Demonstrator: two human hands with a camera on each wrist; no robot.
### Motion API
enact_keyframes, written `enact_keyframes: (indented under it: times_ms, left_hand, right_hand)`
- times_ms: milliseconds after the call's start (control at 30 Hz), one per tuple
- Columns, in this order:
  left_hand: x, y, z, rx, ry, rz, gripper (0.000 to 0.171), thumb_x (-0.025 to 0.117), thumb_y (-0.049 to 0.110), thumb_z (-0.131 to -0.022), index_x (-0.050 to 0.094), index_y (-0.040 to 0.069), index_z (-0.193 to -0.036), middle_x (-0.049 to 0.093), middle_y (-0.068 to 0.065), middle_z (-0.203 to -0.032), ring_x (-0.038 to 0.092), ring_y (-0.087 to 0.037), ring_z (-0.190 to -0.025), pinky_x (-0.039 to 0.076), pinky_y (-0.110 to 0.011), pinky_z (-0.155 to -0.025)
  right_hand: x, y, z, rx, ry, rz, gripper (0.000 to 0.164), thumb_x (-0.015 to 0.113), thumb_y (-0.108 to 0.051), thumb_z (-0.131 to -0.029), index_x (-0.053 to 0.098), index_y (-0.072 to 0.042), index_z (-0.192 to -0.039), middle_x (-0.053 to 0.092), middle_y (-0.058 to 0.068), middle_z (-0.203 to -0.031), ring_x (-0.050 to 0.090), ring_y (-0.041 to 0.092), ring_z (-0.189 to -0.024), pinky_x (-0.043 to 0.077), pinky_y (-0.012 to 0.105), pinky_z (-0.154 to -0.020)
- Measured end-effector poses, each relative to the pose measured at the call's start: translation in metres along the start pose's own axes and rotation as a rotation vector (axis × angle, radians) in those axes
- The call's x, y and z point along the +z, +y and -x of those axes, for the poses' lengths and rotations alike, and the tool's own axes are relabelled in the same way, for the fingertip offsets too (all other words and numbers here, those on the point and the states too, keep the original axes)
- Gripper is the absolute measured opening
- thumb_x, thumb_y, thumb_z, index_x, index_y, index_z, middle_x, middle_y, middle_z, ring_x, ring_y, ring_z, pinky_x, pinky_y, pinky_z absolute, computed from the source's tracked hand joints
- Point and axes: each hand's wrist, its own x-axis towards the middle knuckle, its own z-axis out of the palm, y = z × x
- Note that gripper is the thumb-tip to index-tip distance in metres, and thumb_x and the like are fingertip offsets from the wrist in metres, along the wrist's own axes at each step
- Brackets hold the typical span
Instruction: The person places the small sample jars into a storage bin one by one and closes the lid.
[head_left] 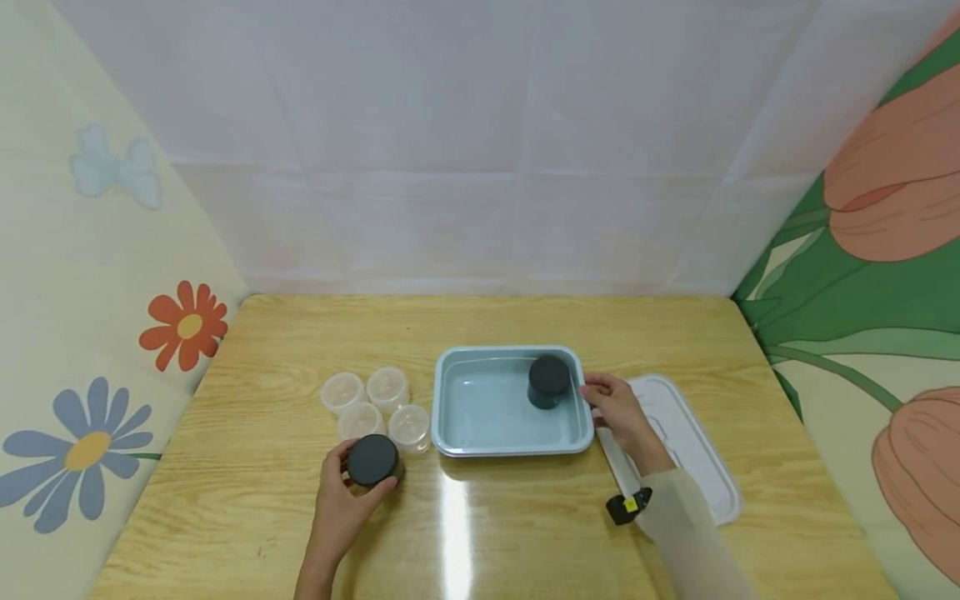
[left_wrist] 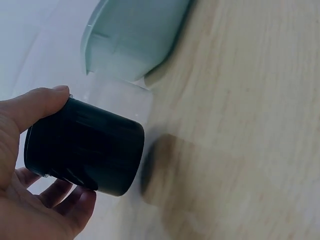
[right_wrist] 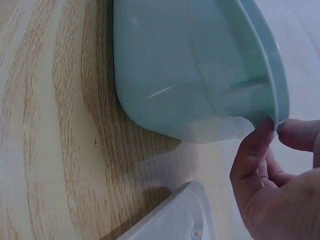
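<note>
My left hand (head_left: 347, 492) grips a small black round container (left_wrist: 87, 147) between thumb and fingers, close over the table with its shadow beside it. At its far side stand several clear plastic cups (head_left: 409, 427) in a cluster. In the middle of the table sits a light blue rectangular tub (head_left: 512, 451). A second black container (head_left: 549, 377) is upright inside the tub, near its right end. My right hand (head_left: 618, 408) pinches the tub's right rim, the thumb on one side and the fingertips on the other in the right wrist view.
A white lid (head_left: 720, 487) lies on the table to the right, partly under my right forearm. The wood-grain table (head_left: 525, 533) meets a white cloth backdrop (head_left: 480, 225) at the back. Flower-printed panels (head_left: 82, 350) flank both sides.
</note>
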Motion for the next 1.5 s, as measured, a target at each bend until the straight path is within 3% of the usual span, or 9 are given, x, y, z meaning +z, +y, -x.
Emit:
enact_keyframes:
  times_ms: [233,367,633,1033,1267,1500]
  left_hand:
    - [-0.004,0.011,0.0,0.01,0.004,0.012,0.08,0.08,0.01,-0.074,0.033,-0.003,-0.138,0.043,-0.021,-0.128,0.043,-0.027,-0.113,0.036,-0.012,-0.083]
    - [-0.007,0.019,0.0,0.034,0.003,0.003,0.079,0.08,0.011,-0.075,0.032,-0.004,-0.137,0.043,-0.022,-0.128,0.043,-0.029,-0.113,0.036,-0.015,-0.083]
    - [-0.013,0.03,-0.003,0.026,-0.019,-0.003,0.079,0.079,0.011,-0.076,0.032,-0.002,-0.138,0.043,-0.02,-0.13,0.042,-0.025,-0.114,0.034,-0.015,-0.084]
    - [-0.022,0.042,-0.005,0.083,-0.033,-0.015,0.078,0.079,0.014,-0.077,0.033,0.0,-0.139,0.044,-0.017,-0.132,0.039,-0.012,-0.108,0.036,-0.015,-0.084]
    - [-0.023,0.05,-0.01,0.123,-0.039,-0.02,0.078,0.079,0.012,-0.077,0.033,-0.001,-0.139,0.043,-0.018,-0.132,0.041,-0.02,-0.111,0.039,-0.025,-0.085]
    - [-0.021,0.061,-0.019,0.13,-0.087,0.007,0.078,0.078,0.016,-0.078,0.032,0.002,-0.14,0.043,-0.016,-0.133,0.041,-0.019,-0.112,0.037,-0.021,-0.087]
  right_hand:
    - [0.0,0.001,0.0,0.009,0.004,0.007,0.039,0.052,-0.015,-0.098,0.048,-0.002,-0.134,0.059,0.004,-0.102,0.056,0.01,-0.075,0.048,0.024,-0.06]
    - [-0.001,0.001,-0.001,0.019,0.005,0.006,0.039,0.052,-0.015,-0.098,0.048,-0.002,-0.134,0.059,0.005,-0.104,0.056,0.011,-0.077,0.049,0.025,-0.062]
    - [0.0,0.002,-0.002,0.021,0.008,-0.003,0.038,0.053,-0.015,-0.097,0.049,-0.002,-0.133,0.06,0.004,-0.103,0.056,0.011,-0.076,0.048,0.025,-0.061]
    - [-0.001,0.005,-0.003,0.002,0.002,-0.014,0.038,0.054,-0.016,-0.097,0.049,-0.001,-0.132,0.06,0.004,-0.102,0.056,0.01,-0.075,0.049,0.025,-0.059]
    - [0.0,0.004,-0.002,0.006,0.003,-0.021,0.038,0.054,-0.016,-0.097,0.049,-0.001,-0.131,0.06,0.004,-0.102,0.056,0.011,-0.076,0.048,0.025,-0.059]
    - [0.001,0.002,-0.001,0.019,0.008,-0.023,0.037,0.054,-0.015,-0.097,0.049,-0.003,-0.131,0.059,0.004,-0.103,0.057,0.011,-0.076,0.048,0.025,-0.06]
